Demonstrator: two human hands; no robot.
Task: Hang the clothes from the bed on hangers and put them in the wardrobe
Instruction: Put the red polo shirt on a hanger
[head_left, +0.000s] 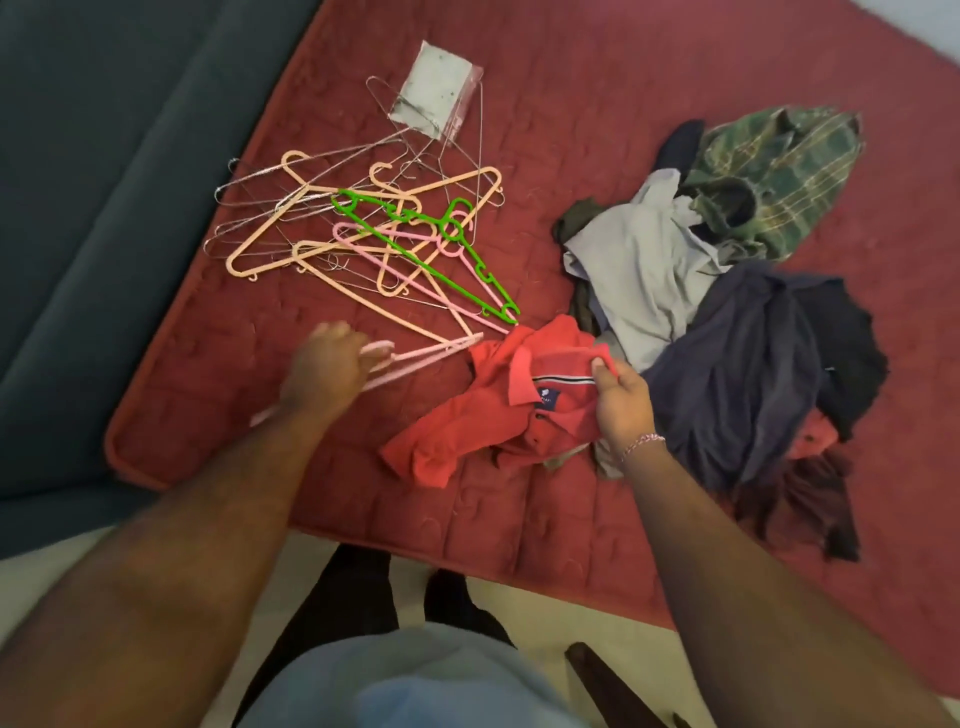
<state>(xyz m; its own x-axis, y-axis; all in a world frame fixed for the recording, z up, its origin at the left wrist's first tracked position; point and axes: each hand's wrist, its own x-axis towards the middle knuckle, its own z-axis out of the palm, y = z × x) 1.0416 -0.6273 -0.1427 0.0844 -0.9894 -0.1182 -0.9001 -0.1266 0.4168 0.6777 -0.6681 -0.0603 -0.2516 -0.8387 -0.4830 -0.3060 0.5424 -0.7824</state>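
Observation:
A red polo shirt (467, 415) lies crumpled near the front edge of the red quilted bed (597, 78). My right hand (621, 397) pinches its collar. My left hand (324, 366), blurred, grips a pink plastic hanger (426, 356) whose far end points at the shirt. A pile of clothes sits to the right: a grey shirt (639, 270), a dark navy garment (743, 364), a green plaid shirt (779, 171). Several hangers lie in a heap at the left of the bed, among them a green hanger (431, 254), peach ones (270, 239) and wire ones.
A grey paper-like packet (434, 88) lies beyond the hangers. A dark teal surface (104, 156) borders the bed on the left. Pale floor (545, 597) and my dark-trousered legs show below the bed's edge. A dark wooden piece (597, 675) stands at the bottom right.

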